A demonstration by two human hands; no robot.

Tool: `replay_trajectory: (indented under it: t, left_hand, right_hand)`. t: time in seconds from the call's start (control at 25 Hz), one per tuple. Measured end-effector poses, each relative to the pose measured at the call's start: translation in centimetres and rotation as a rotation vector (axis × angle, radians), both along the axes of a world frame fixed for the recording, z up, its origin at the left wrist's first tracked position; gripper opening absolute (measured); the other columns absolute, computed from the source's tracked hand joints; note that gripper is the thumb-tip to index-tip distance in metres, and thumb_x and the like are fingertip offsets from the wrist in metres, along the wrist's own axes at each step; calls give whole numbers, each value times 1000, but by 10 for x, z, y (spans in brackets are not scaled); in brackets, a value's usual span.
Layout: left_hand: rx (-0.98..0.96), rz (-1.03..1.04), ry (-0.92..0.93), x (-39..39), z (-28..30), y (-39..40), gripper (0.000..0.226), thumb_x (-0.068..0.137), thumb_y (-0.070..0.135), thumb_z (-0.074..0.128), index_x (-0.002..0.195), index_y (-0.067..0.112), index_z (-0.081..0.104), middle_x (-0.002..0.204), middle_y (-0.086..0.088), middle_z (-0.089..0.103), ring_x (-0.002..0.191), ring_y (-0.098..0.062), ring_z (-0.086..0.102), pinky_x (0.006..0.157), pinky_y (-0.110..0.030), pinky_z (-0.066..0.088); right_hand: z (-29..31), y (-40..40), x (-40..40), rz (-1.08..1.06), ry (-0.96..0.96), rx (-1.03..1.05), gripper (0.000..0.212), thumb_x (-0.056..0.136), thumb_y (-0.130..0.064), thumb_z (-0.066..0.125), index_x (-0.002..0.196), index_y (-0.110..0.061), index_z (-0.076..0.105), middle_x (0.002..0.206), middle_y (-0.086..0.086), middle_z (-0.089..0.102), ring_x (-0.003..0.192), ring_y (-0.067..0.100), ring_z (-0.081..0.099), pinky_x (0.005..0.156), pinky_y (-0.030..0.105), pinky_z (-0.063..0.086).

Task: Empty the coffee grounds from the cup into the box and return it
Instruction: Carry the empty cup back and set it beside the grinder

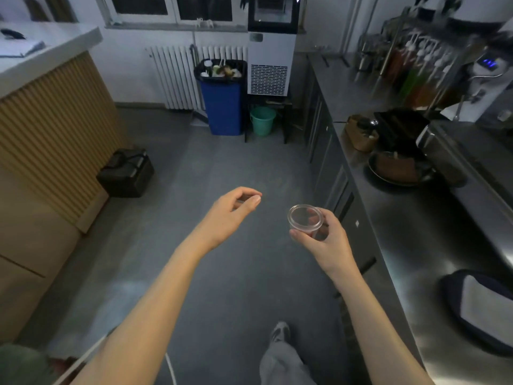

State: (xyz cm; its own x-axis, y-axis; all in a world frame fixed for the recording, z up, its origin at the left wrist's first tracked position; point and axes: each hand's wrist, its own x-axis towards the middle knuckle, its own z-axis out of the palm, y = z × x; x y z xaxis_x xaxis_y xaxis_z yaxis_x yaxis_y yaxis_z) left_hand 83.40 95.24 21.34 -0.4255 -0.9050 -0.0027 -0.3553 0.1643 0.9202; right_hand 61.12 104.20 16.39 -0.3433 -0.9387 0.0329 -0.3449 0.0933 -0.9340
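**Clear cup held over the floor, box away on the counter**

Down at the bottom edge, a grey trouser leg (280,362) and a shoe (281,331) sit closest to the lens, on the grey floor (155,273). Up from there, two bare forearms reach forward. The right hand (324,240) has the small clear cup (305,219) clamped: thumb on its near wall, fingers curled round the far side, mouth facing up and tipped a little toward the camera. There's a faint reddish tint low inside it; whether any grounds remain, I cannot tell. The left hand (230,212) floats well apart from the cup, on the thumb side of the right hand, holding nothing I can make out; its fingertips (255,198) are drawn loosely together toward the thumb, not a fist.

Beyond the right hand's fingers, the steel counter (416,232) runs away. On it, a dark open box (399,129) stands past a round dark dish (397,170) with brown contents. Far beyond the left fingertips, a blue bin (222,109) stands stuffed with rubbish, a green bucket (262,120) just beside it. A black bag (126,173) rests against the ribbed wooden bar front (55,129).
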Motion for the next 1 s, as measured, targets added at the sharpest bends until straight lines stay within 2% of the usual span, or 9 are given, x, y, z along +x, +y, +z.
replay_trajectory:
  t: [0.12,0.4,0.52,0.64,0.76,0.88,0.96,1.0]
  left_hand:
    - [-11,35,-11,-20,4,-51,17,93,49,54,103,42,66,112,6,74,106,-14,69,81,-23,45]
    - [-2,116,-43,-65,17,-157,26,84,63,53,101,48,67,110,10,75,102,-4,69,84,-24,47]
    - [13,125,-44,-91,14,-196,26,85,62,53,101,47,66,111,7,75,102,-5,70,82,-23,47]
    - [35,114,-27,-114,7,-227,17,94,51,54,104,43,66,113,3,74,102,-6,70,82,-20,46]
    - [84,99,14,-137,-4,-264,16,101,37,53,109,35,67,115,3,73,101,-4,69,81,-15,46]
    - [108,117,72,-155,-17,-304,23,103,28,51,117,20,68,115,0,73,91,1,69,79,-9,48]
    - [132,119,105,-164,-25,-334,26,104,22,50,120,10,66,116,-7,72,89,-4,69,77,-9,48]
    - [145,118,117,-166,-27,-350,25,104,20,50,119,9,66,116,-8,71,92,-10,68,78,-14,49]
  right_hand:
    - [-10,-57,-12,19,-31,-28,58,74,-32,91,123,-30,60,128,2,64,114,12,63,92,21,47]
    - [-7,-182,-58,62,-62,-64,58,73,-35,91,117,-45,54,126,-6,58,107,-11,58,80,4,43]
    - [-3,-226,-82,73,-64,-71,59,73,-33,91,118,-42,54,127,-4,58,107,-4,59,77,2,43]
    - [-1,-257,-102,62,-50,-76,59,73,-32,91,120,-38,55,127,-2,58,109,-3,59,77,0,42]
    - [-5,-292,-121,50,-41,-54,58,74,-29,91,121,-34,57,126,0,59,110,2,60,78,0,42]
    - [-9,-328,-140,-7,-59,-39,59,73,-22,92,123,-23,61,127,7,61,109,6,62,84,3,42]
    - [-8,-352,-153,-38,-68,-24,61,73,-22,92,126,-19,62,128,10,63,112,15,64,95,17,47]
    - [-7,-365,-159,-53,-73,-18,62,73,-24,92,126,-19,62,128,9,64,114,18,64,99,26,49]
